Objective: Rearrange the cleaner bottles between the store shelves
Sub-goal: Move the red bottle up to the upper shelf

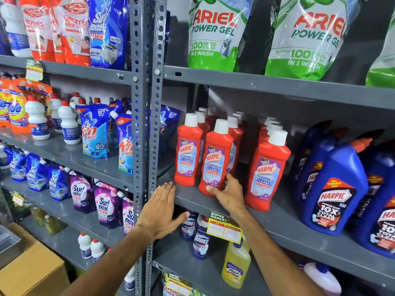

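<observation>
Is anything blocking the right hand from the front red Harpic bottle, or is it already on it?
Nothing visible blocks it. The right hand is already on the base of the front red Harpic bottle, thumb on the front and fingers round its right side. The left hand rests open-palmed on the shelf edge, clear of the bottle.

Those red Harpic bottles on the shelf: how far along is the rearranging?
Looks early or midway. Red Harpic bottles already stand in rows on the grey shelf. In hand: the right hand grips the base of the front middle bottle, while the left hand rests open at the shelf edge. Where that bottle goes, and how many remain, can't be told.
</observation>
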Demonstrator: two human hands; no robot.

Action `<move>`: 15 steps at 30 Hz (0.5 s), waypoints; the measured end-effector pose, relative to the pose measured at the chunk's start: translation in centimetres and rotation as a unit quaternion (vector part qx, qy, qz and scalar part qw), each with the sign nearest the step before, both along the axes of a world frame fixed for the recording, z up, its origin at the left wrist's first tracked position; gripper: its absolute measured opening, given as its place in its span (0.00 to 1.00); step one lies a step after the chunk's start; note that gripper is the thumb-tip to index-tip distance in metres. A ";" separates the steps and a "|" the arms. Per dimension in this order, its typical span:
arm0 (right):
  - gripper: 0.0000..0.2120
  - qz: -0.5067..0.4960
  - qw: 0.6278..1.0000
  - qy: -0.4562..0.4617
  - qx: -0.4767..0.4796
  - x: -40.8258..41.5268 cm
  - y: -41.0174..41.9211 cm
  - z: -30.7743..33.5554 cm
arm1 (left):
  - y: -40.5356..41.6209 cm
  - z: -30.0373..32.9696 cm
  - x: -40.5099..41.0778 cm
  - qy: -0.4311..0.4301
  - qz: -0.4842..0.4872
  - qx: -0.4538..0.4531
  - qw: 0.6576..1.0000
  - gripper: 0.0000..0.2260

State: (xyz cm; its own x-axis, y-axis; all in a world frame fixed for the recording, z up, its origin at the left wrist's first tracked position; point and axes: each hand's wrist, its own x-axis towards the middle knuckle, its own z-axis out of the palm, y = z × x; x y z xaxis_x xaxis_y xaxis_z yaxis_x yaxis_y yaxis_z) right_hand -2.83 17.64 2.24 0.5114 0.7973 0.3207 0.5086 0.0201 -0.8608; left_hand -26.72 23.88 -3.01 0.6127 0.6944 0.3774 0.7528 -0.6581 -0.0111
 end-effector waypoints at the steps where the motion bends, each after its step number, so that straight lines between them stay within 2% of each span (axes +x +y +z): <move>1: 0.33 0.000 1.000 0.002 0.001 0.0 0.0 0.0 | 0.0 0.0 0.0 0.001 0.000 0.000 1.000 0.49; 15: 0.33 -0.004 1.000 0.010 -0.008 -0.4 0.0 -0.2 | -0.3 0.4 0.0 0.011 0.007 -0.019 1.000 0.49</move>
